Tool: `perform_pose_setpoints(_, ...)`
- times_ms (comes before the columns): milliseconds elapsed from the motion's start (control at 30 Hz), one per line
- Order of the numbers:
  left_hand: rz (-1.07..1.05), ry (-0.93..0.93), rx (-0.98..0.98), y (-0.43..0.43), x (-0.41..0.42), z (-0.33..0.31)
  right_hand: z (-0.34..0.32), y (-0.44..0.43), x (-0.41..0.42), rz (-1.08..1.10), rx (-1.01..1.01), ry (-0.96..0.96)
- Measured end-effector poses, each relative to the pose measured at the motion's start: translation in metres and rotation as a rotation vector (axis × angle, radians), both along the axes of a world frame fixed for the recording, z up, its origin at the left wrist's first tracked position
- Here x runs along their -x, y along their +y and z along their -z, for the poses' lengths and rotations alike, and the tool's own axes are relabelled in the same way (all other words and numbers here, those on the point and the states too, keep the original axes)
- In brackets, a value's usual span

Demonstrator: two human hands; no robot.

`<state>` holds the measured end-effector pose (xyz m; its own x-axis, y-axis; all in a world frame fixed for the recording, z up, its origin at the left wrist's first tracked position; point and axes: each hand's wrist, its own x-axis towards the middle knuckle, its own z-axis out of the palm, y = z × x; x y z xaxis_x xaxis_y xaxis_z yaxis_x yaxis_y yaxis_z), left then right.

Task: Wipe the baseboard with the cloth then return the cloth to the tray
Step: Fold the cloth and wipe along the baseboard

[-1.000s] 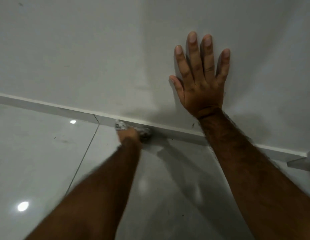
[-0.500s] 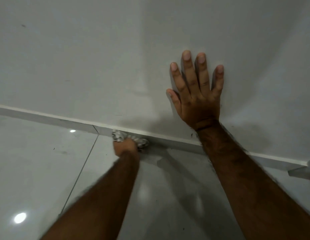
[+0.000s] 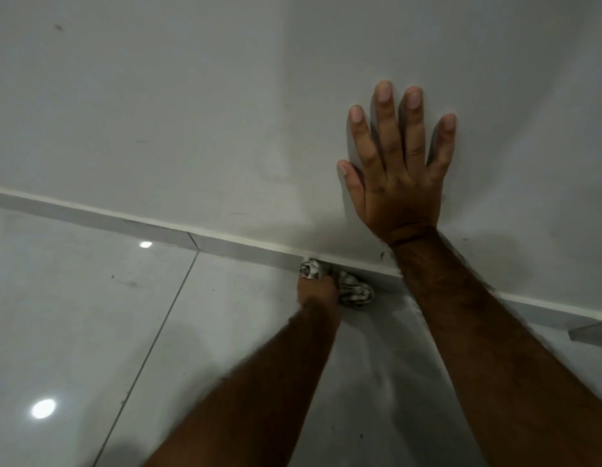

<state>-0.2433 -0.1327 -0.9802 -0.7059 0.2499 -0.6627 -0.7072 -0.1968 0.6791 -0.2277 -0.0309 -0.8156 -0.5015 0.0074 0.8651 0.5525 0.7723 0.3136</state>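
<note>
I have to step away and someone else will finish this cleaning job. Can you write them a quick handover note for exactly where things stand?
Left hand: closed on the striped cloth, pressing it against the baseboard at floor level.
Right hand: empty, fingers spread flat on the wall as a brace.
Done: wiping is under way; how much of the baseboard is already clean cannot be told.
Left: finish wiping along the baseboard, then put the cloth back in the tray. The tray is not in view, so find it first.
</note>
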Motion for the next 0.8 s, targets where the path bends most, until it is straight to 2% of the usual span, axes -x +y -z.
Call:
perform_pose_setpoints(67, 0.039, -0.006, 0.061, 0.0, -0.002, 0.005, -0.001, 0.0, 0.0, 0.0, 0.002, -0.008)
perform_pose_setpoints(133, -0.001, 0.072, 0.085, -0.008, 0.008, 0.01, 0.0, -0.001, -0.001, 0.001, 0.004, -0.011)
perform_pose_setpoints(200, -0.1, 0.163, 0.041, -0.027, 0.033, 0.012, -0.001, 0.0, -0.001, 0.001, 0.009, -0.012)
perform_pose_setpoints(267, -0.228, 0.215, 0.095, -0.054, 0.071, 0.013, -0.002, 0.0, -0.001, -0.006, 0.01, -0.008)
perform_pose_setpoints(433, -0.432, 0.173, 0.159, -0.102, 0.15, 0.007, 0.001, -0.002, 0.003, -0.008, 0.031, 0.008)
perform_pose_setpoints(533, -0.388, 0.135, 0.172, -0.097, 0.14, -0.005, 0.0, -0.004, 0.002, -0.01, 0.044, 0.0)
perform_pose_setpoints(633, -0.272, 0.077, 0.099, -0.073, 0.101, -0.006, -0.002, -0.006, 0.0, -0.006, 0.05, -0.022)
perform_pose_setpoints(800, 0.114, -0.027, 0.011, -0.029, 0.027, -0.016, -0.007, -0.011, -0.005, 0.002, 0.067, -0.092)
